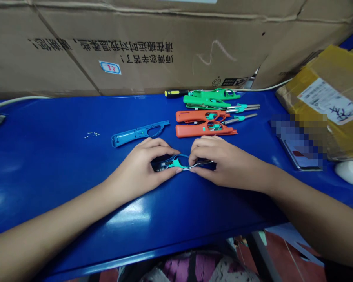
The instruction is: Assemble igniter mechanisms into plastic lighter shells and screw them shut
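My left hand (147, 162) is closed around the handle end of an opened blue lighter (181, 156), whose teal trigger part (176, 163) shows between my fingers. On its other side my right hand (214, 158) pinches the lighter near the thin wires and metal tube. A separate blue shell half (138, 133) lies just beyond my left hand, its hollow side up. Small pale pins or screws (93, 134) lie further left. Past my hands are opened orange lighters (191, 130) and green lighters (198, 102) with teal parts and metal tubes.
A black and yellow screwdriver (176, 93) lies by the green lighters. Behind the blue table (61, 164) stands a large cardboard box (141, 35). At the right are a taped parcel (320, 78), a phone (300, 150) and a white object (351, 172).
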A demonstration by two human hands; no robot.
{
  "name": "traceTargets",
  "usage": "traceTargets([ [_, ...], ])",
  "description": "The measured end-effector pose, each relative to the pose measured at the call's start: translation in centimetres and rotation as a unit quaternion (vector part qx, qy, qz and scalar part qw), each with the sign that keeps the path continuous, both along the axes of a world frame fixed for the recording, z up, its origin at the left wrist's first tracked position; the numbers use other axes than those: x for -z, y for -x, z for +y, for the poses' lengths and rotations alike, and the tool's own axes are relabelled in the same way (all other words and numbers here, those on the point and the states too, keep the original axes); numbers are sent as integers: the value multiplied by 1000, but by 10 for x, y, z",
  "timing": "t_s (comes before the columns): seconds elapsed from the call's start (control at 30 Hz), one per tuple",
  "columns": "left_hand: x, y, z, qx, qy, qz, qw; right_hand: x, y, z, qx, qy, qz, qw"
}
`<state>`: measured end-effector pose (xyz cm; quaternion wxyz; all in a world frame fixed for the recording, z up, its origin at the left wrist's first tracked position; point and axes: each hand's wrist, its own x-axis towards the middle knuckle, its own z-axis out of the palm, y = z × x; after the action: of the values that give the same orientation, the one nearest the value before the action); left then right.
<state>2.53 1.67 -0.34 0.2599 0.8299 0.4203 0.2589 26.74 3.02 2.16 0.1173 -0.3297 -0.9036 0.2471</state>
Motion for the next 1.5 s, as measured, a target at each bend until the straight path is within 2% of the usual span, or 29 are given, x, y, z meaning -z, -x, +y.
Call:
traceTargets([
  [0.17,2,0,1,-9,20,-11,1000,0,2,2,12,40,27,999],
  [0.47,-1,-2,1,-9,25,-7,1000,-2,5,1,21,40,40,998],
  [0.63,-1,-2,1,-6,26,-12,1000,-2,6,0,51,50,57,996],
  [0.9,1,-3,1,-12,28,-19,999,8,7,1,107,75,103,986],
  [1.2,3,-2,1,-7,-5,-20,1000,-4,-8,16,79,141,54,985],
  [1.37,3,-2,0,-6,-15,-16,1000,3,-4,16,91,130,63,985],
  [1.5,2,-2,-1,0,-13,-14,1000,4,1,12,76,80,82,990],
])
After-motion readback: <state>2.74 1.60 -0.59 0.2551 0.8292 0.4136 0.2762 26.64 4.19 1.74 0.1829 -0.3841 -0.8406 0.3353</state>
